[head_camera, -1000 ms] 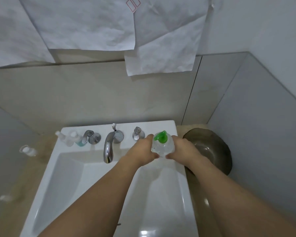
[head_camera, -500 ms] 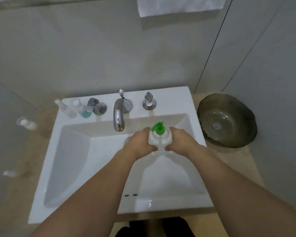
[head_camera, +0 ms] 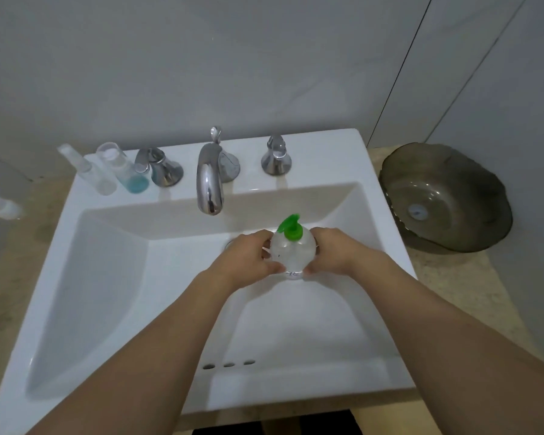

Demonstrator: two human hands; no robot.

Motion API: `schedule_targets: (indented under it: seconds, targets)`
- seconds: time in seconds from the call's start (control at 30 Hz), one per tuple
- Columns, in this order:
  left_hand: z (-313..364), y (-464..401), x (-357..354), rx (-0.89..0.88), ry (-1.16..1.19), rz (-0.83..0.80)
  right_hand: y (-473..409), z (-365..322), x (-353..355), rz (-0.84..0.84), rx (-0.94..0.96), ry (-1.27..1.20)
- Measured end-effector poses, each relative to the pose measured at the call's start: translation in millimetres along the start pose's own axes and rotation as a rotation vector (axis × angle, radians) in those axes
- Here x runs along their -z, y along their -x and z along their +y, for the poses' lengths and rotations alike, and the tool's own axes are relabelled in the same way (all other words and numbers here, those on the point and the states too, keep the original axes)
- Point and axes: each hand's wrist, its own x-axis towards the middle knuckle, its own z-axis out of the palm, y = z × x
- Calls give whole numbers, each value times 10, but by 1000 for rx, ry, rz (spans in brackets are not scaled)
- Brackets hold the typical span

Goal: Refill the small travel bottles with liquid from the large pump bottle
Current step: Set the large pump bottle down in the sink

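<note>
Moved: both hands and the pump bottle (head_camera: pixel 292 251) sit a little lower over the sink (head_camera: pixel 113 277) than half a second ago.
Left hand (head_camera: pixel 248 262): grasping bottle's left side.
Right hand (head_camera: pixel 335 254): grasping its right side.
Travel bottles (head_camera: pixel 107 167): on the back-left rim, beside the tap handle (head_camera: pixel 157 166).

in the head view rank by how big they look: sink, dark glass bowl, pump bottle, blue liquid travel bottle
1. sink, by far the largest.
2. dark glass bowl.
3. pump bottle, held nearer the camera, so it may look bigger than it is.
4. blue liquid travel bottle, smallest, though farther away.
</note>
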Motion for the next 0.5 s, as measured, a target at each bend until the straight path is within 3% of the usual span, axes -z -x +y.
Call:
schedule_targets:
  seconds: [0.33, 0.5]
  targets:
    - [-118, 4, -173, -62, 9, 106, 119, -34, -157, 110, -23, -87]
    - [27, 184, -19, -59, -23, 162, 410, -130, -332, 285, -146, -198]
